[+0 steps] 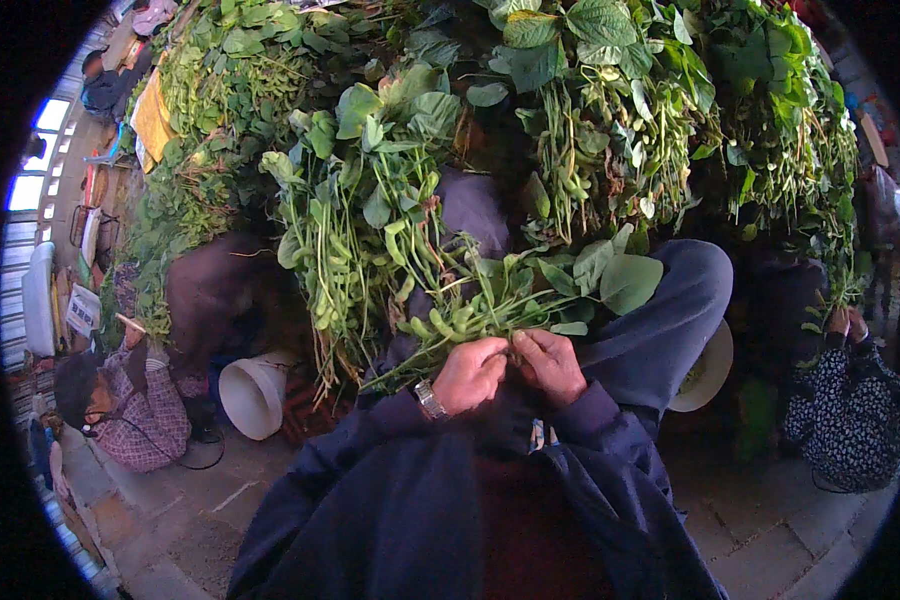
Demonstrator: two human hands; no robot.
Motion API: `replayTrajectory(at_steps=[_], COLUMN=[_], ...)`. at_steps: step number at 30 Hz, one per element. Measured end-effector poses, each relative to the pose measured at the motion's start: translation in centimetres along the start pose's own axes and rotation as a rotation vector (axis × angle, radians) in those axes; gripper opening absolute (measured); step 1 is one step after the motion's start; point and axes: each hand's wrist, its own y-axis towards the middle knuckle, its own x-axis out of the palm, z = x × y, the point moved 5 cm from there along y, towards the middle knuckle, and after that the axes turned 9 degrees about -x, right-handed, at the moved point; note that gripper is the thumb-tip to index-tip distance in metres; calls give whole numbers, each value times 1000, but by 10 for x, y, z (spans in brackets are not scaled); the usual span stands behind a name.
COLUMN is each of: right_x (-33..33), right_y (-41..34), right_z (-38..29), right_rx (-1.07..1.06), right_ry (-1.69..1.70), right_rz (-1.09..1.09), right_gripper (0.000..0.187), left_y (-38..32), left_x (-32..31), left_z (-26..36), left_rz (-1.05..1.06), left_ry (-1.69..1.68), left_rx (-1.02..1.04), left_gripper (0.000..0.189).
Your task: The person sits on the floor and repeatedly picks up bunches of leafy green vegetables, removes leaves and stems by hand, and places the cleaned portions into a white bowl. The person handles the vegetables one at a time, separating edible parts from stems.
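My left hand, with a metal-band watch at the wrist, is curled around the stems of a soybean plant lying across my lap. Close beside it, my right hand pinches the same plant with thumb and fingertips; what exactly sits between those fingers is hidden. Green pods hang on the stems to the left of my hands, and broad leaves spread to the right over my knee. Beyond my left hand, a bunch of soybean plants with many pods droops from the heap.
A large heap of soybean plants rises in front. A white bucket lies tilted at left; a pale round container stands beyond my right knee. People sit at left and right on the paved floor.
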Motion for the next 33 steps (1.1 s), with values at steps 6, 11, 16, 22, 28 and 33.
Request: replayTrajectory(at_steps=[6,11,16,22,28,33], right_x=[-1,0,5,4,11,23], right_y=[4,4,2,-5,-10,-16], right_z=[1,5,0,-6,0,-7], right_rx=[124,248,286,379,335,348], right_ry=[50,161,318,542,759,756], right_rz=[37,4,7,-118,-142,-185], right_gripper=[31,30,26,22,35,41], left_y=[-18,-45,-45,-41,-56,-62], left_x=[-13,-37,-63,-73,-70,-60], left_z=[23,43,31,33,46,44], left_rz=[262,665,637,531,557,535], left_ry=[260,499,732,822,857,808], left_rx=[278,439,149,195,276,284], left_gripper=[22,39,43,37,24,21])
